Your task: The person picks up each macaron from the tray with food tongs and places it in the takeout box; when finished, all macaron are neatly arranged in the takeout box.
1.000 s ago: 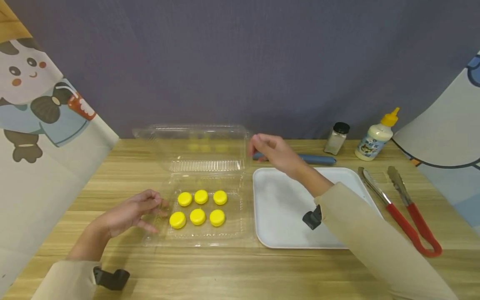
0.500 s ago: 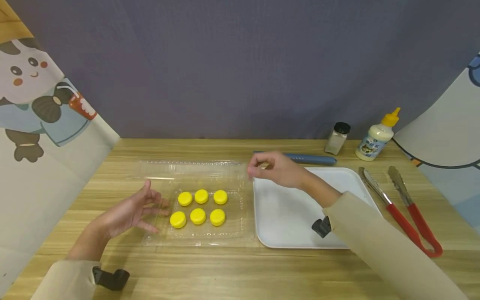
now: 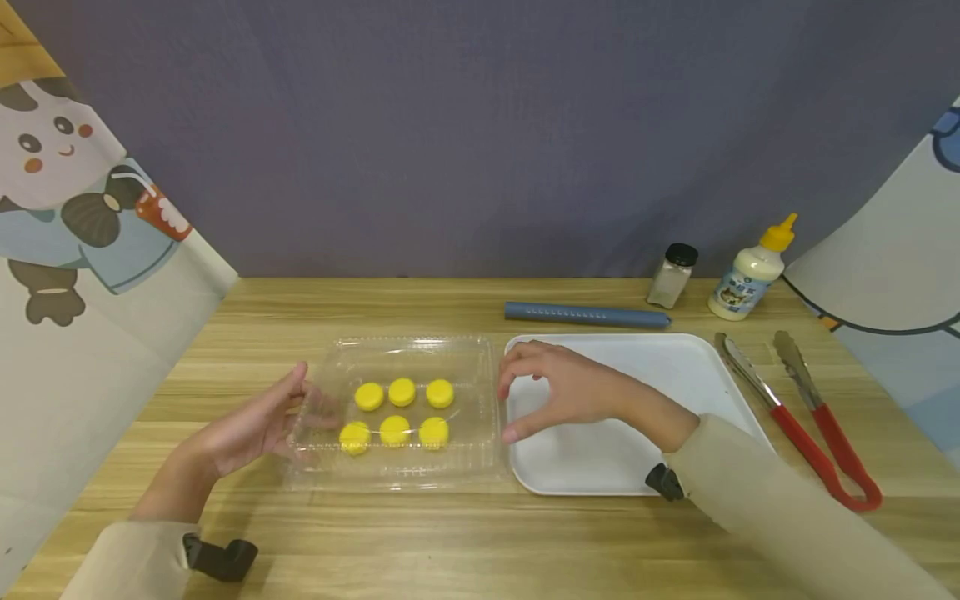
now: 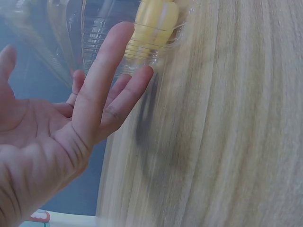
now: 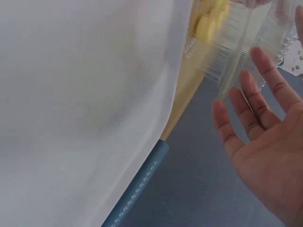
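A clear plastic clamshell box (image 3: 468, 467) lies on the table with several round yellow macarons (image 3: 402, 392) in two rows inside. Its hinged lid (image 3: 412, 354) is tilted over them, its front edge raised in the right wrist view. My left hand (image 3: 251, 425) is at the box's left side, fingers extended and partly behind the clear plastic. At the right side, my right hand (image 3: 573, 383) has its fingers bent and thumb apart, close to the lid's edge. In the right wrist view its fingertips (image 5: 259, 53) are at the plastic; whether they touch is unclear.
A white tray (image 3: 600, 467) lies right of the box, beneath the right hand. Behind it is a blue stick (image 3: 588, 315). Further right are a black-capped jar (image 3: 671, 279), a yellow-tipped squeeze bottle (image 3: 750, 279) and red-handled tongs (image 3: 832, 450).
The lid has swung from upright at the back, down and forward over the macarons. My right hand has come toward me along the box's right side, its thumb spreading. The left hand stays nearly still.
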A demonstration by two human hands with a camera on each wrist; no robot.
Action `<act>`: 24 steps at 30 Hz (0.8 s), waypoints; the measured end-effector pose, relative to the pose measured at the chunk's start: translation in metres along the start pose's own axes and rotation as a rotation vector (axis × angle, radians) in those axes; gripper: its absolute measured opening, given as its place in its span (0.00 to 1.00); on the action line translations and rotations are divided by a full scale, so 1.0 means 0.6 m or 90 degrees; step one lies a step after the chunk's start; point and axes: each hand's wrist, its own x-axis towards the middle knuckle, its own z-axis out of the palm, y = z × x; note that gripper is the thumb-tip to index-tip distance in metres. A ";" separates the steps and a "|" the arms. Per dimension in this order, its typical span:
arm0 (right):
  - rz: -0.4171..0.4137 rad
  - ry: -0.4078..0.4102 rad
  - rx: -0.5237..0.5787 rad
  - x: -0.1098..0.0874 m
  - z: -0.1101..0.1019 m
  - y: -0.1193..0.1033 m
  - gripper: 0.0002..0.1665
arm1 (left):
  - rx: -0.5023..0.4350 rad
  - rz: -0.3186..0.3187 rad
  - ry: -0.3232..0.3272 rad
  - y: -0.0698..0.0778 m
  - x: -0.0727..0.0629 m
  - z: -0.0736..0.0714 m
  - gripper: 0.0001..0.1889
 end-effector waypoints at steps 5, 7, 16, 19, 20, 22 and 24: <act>-0.012 0.025 -0.027 -0.005 0.014 0.006 0.22 | 0.019 -0.004 0.024 -0.002 0.002 0.000 0.33; -0.007 0.043 -0.028 -0.007 0.020 0.007 0.22 | 0.022 -0.005 0.031 -0.001 0.002 0.001 0.33; 0.082 0.060 0.046 -0.025 0.049 0.012 0.26 | 0.038 -0.007 0.069 0.003 0.009 0.003 0.32; 0.087 0.004 0.089 -0.032 0.058 0.013 0.18 | 0.041 -0.007 0.077 0.004 0.011 0.003 0.32; 0.083 -0.016 0.102 -0.034 0.061 0.013 0.16 | 0.042 -0.009 0.079 0.004 0.012 0.004 0.32; 0.075 -0.046 0.126 -0.038 0.067 0.010 0.14 | 0.044 -0.011 0.083 0.005 0.012 0.004 0.31; 0.076 -0.065 0.159 -0.040 0.073 0.006 0.14 | 0.047 -0.011 0.083 0.005 0.012 0.004 0.31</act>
